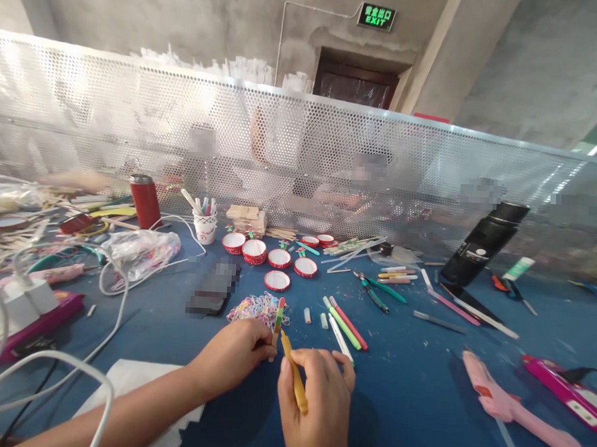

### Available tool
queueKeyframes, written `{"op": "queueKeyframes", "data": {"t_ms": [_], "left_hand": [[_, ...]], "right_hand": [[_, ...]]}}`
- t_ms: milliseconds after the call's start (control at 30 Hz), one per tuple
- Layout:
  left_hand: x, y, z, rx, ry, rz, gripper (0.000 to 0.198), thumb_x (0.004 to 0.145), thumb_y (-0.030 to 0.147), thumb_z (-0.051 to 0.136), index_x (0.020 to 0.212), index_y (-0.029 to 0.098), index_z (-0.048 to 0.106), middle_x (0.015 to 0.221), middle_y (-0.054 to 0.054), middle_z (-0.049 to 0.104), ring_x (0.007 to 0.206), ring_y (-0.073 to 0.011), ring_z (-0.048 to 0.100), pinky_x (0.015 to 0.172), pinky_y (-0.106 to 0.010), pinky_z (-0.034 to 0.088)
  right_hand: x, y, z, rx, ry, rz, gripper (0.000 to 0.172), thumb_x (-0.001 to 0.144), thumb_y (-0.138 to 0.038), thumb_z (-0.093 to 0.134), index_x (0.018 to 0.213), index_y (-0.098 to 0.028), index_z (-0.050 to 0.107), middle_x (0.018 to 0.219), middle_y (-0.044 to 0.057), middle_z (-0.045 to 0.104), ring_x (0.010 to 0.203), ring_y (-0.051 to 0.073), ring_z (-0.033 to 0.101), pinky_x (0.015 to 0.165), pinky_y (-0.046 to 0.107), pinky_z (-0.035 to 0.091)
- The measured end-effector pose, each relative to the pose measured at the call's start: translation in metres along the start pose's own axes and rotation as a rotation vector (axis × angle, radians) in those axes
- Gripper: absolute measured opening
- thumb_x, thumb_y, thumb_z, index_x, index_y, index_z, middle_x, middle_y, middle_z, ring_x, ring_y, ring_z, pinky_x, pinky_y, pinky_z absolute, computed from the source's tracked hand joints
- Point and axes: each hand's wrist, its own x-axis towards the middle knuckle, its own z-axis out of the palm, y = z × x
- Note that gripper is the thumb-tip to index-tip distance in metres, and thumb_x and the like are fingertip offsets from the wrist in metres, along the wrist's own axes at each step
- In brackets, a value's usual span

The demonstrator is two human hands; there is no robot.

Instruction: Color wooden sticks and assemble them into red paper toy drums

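Note:
Between the fingers of my left hand [241,354] a small craft stick [279,314] stands upright, coloured red at its tip with green below. My right hand [322,398] grips a yellow marker [296,378], its tip right beside the stick; I cannot tell if they touch. Just behind my left hand lies a pile of pastel rubber bands or threads [254,308]. Two loose pen caps [308,315] rest beyond my right hand. To their right lie a light green marker [344,324], a red marker [350,327] and a white pen [340,339].
Several red-rimmed round dishes [277,280] sit mid-table, near a black phone [215,287]. Pliers [372,294], a black bottle [482,246] and a pink glue gun [504,401] are at right. White cables [118,314] loop at left. A perforated metal screen [282,156] spans the back.

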Motion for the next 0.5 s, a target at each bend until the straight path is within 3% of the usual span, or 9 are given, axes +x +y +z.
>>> {"op": "queueKeyframes", "data": {"t_ms": [267,500], "left_hand": [[-0.0034,0.0002,-0.0003,0.069,-0.004,-0.044,0.015,0.084,0.025,0.055,0.072,0.02,0.063,0.08,0.0,0.067,0.075,-0.0154,0.058,0.066,-0.024,0.035],[-0.0036,-0.0006,0.0013,0.105,0.022,-0.016,0.014,0.085,0.025,0.056,0.074,0.02,0.064,0.081,0.001,0.067,0.076,-0.0145,0.059,0.067,-0.023,0.036]], "right_hand": [[0.0014,0.001,0.0016,-0.004,0.005,-0.007,0.003,0.094,-0.02,0.052,0.093,-0.022,0.053,0.075,-0.001,0.063,0.071,0.017,0.06,0.092,0.04,0.033],[0.0022,-0.0075,-0.0001,0.025,0.008,0.084,0.008,0.096,-0.023,0.049,0.092,-0.022,0.055,0.076,-0.001,0.064,0.074,0.017,0.06,0.096,0.043,0.031]]}}
